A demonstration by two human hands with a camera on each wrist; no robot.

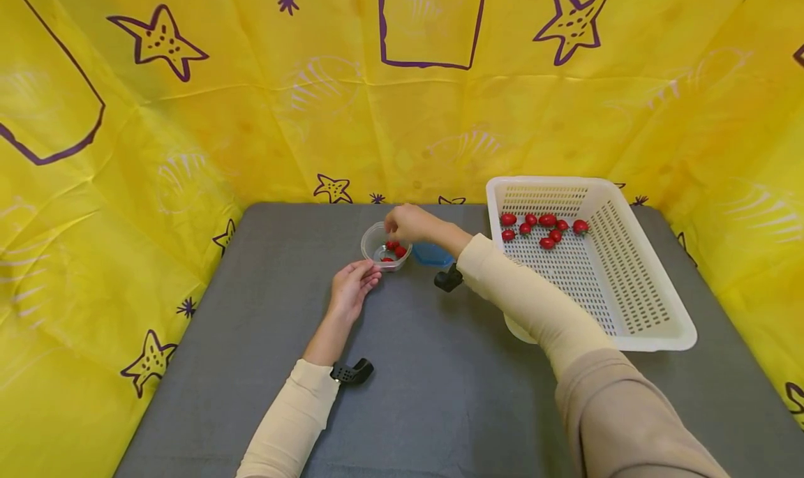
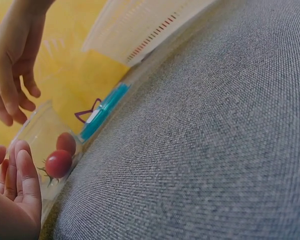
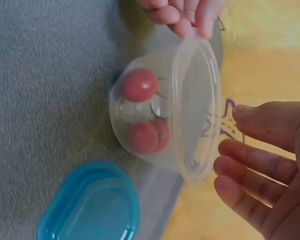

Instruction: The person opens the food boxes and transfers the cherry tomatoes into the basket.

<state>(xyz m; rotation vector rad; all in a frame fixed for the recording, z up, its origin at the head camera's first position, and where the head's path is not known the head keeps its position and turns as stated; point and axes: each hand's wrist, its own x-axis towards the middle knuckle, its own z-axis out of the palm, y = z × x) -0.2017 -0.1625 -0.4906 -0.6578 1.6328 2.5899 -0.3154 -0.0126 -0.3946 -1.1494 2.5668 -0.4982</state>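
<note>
A clear plastic tub (image 1: pixel 368 239) stands on the grey table with 3 red cherry tomatoes (image 3: pixel 140 85) inside, green stems showing. My left hand (image 1: pixel 350 289) pinches the tub's near rim between thumb and fingers. Over the tub's far side is my right hand (image 1: pixel 411 223); the right wrist view shows its fingers (image 3: pixel 257 160) spread loosely beside the opening, holding nothing. A blue lid (image 1: pixel 433 255) lies just right of the tub, partly under my right forearm.
To the right sits a white perforated basket (image 1: pixel 653 282), with several more cherry tomatoes (image 1: pixel 548 220) gathered toward its far left end. A yellow patterned cloth (image 1: pixel 251 115) hangs behind the table and along its sides. My right sleeve passes over the basket's left edge.
</note>
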